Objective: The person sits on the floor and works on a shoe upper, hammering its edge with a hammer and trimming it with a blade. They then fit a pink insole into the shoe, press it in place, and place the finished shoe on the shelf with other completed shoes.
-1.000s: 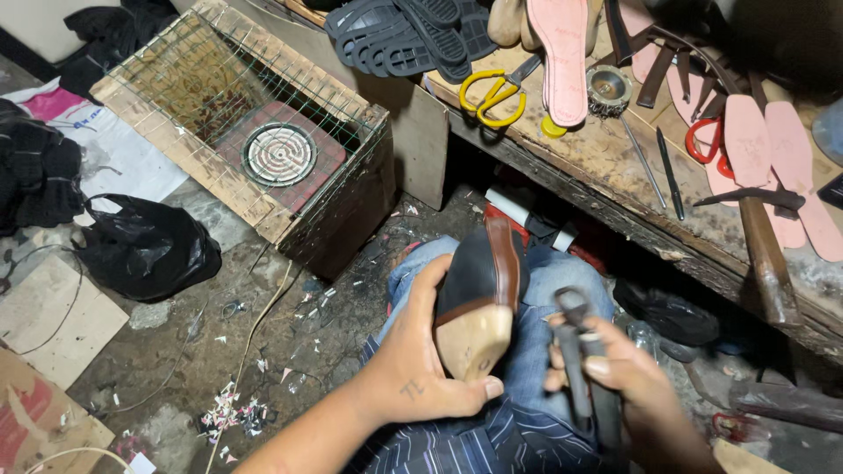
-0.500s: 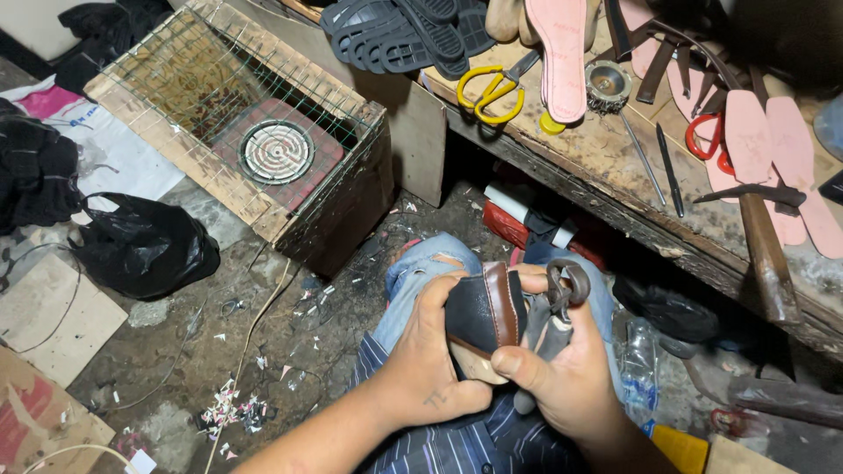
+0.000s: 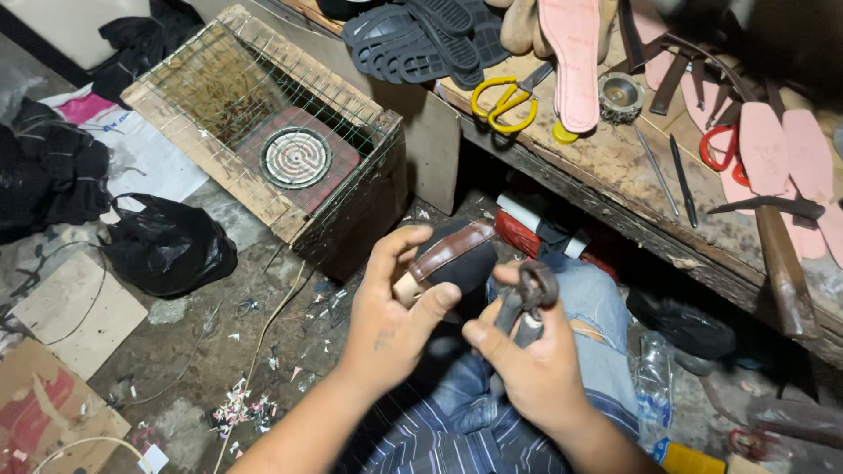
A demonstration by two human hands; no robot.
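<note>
The left hand (image 3: 391,329) is clamped on a dark shoe (image 3: 448,256) held over the person's lap, just above the blue-jeaned knee (image 3: 590,303). The shoe lies tilted with its long axis running from near left to far right; a brown leather strip crosses it along that line, and a pale tan end shows at the near-left, under the thumb. The left fingers curl over the far side of the shoe while the thumb presses up from the near side, the forearm rising from the bottom edge of the view. The right hand (image 3: 531,369) is closed around a pair of metal pincers (image 3: 527,298), which stand nearly upright, the rounded jaws at the top and just beside the right end of the shoe; whether they touch it cannot be told. The right forefinger stretches left toward the shoe. To the far left stands a wooden crate (image 3: 263,140) covered with wire mesh, a coil heater inside it. Along the far right runs the tabletop (image 3: 615,167), bearing yellow scissors (image 3: 505,96), pink insoles (image 3: 575,53) and dark soles (image 3: 413,39). A black plastic bag (image 3: 167,250) lies on the littered floor at the left.
</note>
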